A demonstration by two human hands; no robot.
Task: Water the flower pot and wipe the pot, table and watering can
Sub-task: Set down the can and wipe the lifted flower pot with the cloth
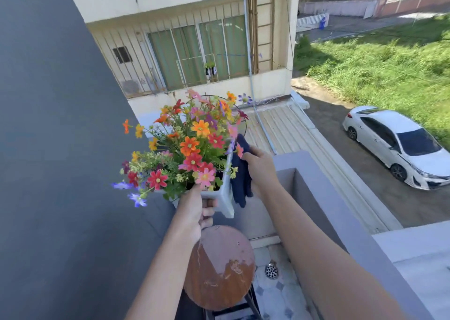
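A white square flower pot (226,197) full of bright mixed flowers (190,144) is lifted in the air above a small round wooden table (219,268). My left hand (194,212) grips the pot at its near corner from below. My right hand (260,166) presses a dark blue cloth (241,178) against the pot's right side. The cloth hangs down past the pot's rim. No watering can is in view.
A dark grey wall (60,149) stands close on the left. A grey balcony parapet (341,210) runs along the right, with a floor drain (271,270) on the tiled floor below. Beyond are a building, a roof and a white parked car (397,144).
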